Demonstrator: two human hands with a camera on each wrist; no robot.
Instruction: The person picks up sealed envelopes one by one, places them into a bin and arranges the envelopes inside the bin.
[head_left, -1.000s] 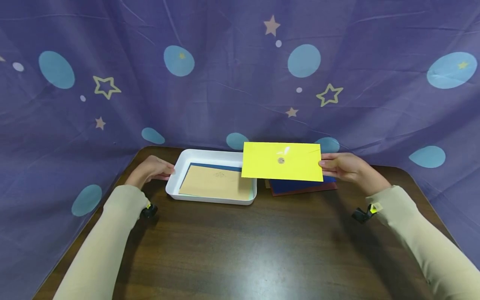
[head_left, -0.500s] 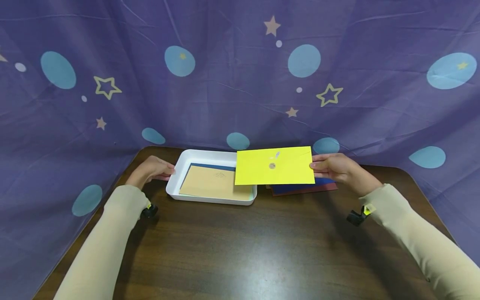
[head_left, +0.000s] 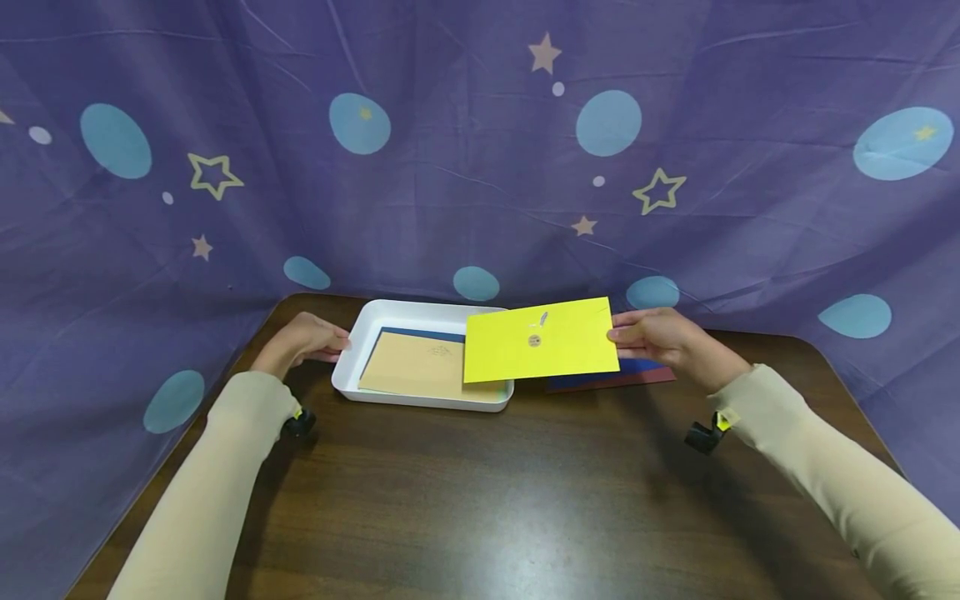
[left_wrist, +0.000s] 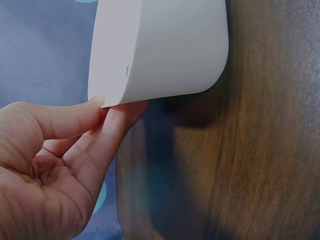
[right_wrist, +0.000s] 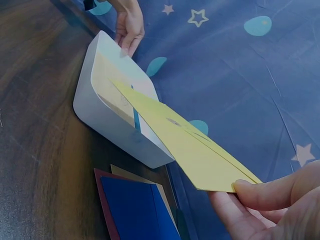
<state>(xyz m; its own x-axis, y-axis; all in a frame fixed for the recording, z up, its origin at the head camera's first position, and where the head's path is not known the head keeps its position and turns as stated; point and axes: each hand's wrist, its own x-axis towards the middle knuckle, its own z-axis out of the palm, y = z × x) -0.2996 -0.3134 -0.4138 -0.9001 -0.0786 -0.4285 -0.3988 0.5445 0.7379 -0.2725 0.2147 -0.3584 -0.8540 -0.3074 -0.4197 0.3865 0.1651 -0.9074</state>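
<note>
A yellow envelope (head_left: 555,354) with a small round sticker is pinched at its right end by my right hand (head_left: 656,333). Its left part hangs over the right side of a white tray (head_left: 420,402), tilted. Thumb and fingers of my left hand (head_left: 303,340) pinch the tray's left rim, as the left wrist view also shows on the white wall (left_wrist: 175,55). Inside the tray a tan envelope (head_left: 408,367) lies over a blue one (head_left: 423,335). In the right wrist view, a blue envelope (right_wrist: 135,205) and a dark red one (right_wrist: 102,192) lie on the table below the yellow envelope.
The brown wooden table (head_left: 480,492) extends toward me in front of the tray. Behind it hangs a purple curtain (head_left: 465,200) with stars and blue ovals. A tan envelope edge (right_wrist: 132,172) shows in the loose pile to the tray's right.
My right hand has carried the yellow envelope left and slightly lower, toward the tray; its right end now sits higher than its left. My left hand and the tray have stayed put.
</note>
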